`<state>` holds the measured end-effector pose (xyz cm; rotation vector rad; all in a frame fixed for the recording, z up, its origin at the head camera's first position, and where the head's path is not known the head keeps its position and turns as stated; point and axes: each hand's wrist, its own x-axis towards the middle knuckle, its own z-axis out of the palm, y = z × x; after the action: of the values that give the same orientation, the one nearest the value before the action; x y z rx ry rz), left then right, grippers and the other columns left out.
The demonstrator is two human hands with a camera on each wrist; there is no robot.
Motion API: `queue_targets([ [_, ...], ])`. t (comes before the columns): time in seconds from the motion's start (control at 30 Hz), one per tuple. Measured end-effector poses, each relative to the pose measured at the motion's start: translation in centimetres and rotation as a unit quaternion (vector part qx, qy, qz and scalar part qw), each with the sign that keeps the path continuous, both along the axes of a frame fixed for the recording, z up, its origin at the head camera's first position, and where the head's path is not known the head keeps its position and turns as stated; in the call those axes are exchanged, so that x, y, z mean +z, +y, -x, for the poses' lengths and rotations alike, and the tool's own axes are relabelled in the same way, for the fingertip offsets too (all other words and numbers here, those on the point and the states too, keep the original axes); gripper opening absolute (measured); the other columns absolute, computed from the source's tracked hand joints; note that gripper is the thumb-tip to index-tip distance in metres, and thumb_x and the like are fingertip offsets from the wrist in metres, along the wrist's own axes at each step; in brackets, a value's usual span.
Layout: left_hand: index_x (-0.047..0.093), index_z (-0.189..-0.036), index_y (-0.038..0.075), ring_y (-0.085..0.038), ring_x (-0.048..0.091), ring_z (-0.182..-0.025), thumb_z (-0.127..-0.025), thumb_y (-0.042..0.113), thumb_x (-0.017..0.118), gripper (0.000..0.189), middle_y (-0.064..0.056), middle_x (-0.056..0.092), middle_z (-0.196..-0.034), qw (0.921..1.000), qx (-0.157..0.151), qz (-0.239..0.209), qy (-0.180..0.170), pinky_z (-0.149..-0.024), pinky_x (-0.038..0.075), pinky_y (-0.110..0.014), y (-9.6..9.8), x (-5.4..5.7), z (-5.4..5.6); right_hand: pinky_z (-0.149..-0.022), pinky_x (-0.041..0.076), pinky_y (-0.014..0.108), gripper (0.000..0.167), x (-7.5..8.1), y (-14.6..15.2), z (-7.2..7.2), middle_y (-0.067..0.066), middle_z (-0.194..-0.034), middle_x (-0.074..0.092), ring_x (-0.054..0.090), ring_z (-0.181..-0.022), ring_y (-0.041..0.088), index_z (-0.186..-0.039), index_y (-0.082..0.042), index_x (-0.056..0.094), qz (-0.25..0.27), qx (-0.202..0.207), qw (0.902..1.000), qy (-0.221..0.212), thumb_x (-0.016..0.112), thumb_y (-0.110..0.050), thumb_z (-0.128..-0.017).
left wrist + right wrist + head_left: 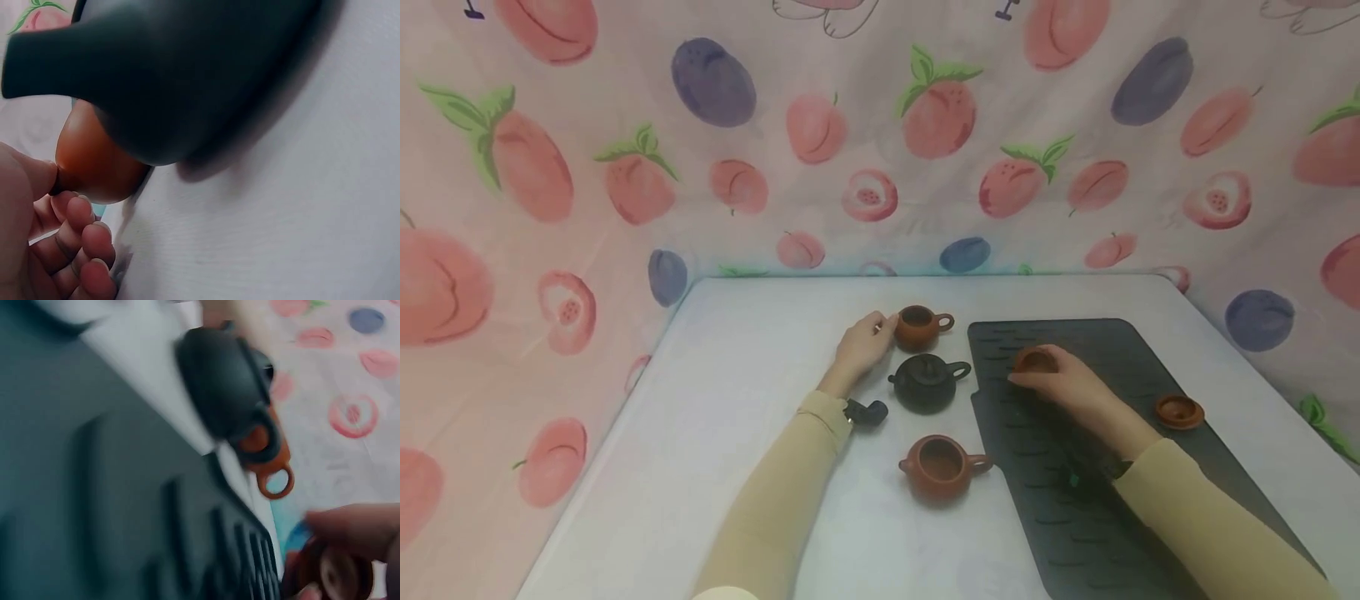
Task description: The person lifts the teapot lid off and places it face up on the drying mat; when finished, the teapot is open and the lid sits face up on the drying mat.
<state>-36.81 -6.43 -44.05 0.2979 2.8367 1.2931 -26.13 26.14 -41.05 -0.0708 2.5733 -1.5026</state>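
Observation:
At the back of the table, my left hand pinches the spout of a lidless orange-brown teapot between thumb and forefinger. The other fingers are curled below the spout in the left wrist view. Over the left part of a dark ridged tray, my right hand holds a brown teapot lid by its rim. A black teapot with its lid on stands just in front of the orange-brown one. Nearer to me is a lidless reddish-brown teapot, its handle to the right.
A second brown lid lies near the tray's right edge. The white table extends to the left of the teapots. Behind it hangs a fruit-patterned cloth.

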Motion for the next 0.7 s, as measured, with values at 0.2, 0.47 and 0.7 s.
queue_targets([
  [0.2,0.060,-0.096,0.015,-0.024,0.058,-0.081,-0.108,0.053,0.040,0.044,-0.003,0.065,-0.087,1.0000,0.001,-0.002,0.004,-0.075,0.043,-0.039,0.0,-0.1,-0.1,-0.071,0.050,0.053,0.063,1.1,2.1,-3.8,0.023,-0.103,0.065,0.064,-0.088,0.038,-0.124,0.004,0.049,-0.273,-0.018,0.9565,0.102,0.082,-0.034,-0.086],
  [0.47,0.061,-0.097,0.016,-0.025,0.057,-0.081,-0.107,0.054,0.042,0.043,-0.004,0.064,-0.087,1.0000,0.004,-0.005,0.003,-0.074,0.043,-0.039,0.1,0.0,-0.1,-0.070,0.049,0.056,0.074,2.2,5.6,-6.0,0.021,-0.104,0.069,0.065,-0.089,0.039,-0.124,0.004,0.062,-0.366,-0.021,0.9249,0.101,0.079,-0.056,-0.085],
  [0.7,0.061,-0.098,0.016,-0.024,0.056,-0.080,-0.107,0.054,0.043,0.043,-0.004,0.062,-0.086,1.0000,0.005,0.001,0.007,-0.073,0.042,-0.039,0.0,-0.1,0.0,-0.064,0.049,0.061,0.085,1.7,6.8,-7.3,0.031,-0.109,0.067,0.066,-0.087,0.049,-0.129,0.006,0.059,-0.402,-0.036,0.9127,0.065,0.068,-0.068,-0.088],
])
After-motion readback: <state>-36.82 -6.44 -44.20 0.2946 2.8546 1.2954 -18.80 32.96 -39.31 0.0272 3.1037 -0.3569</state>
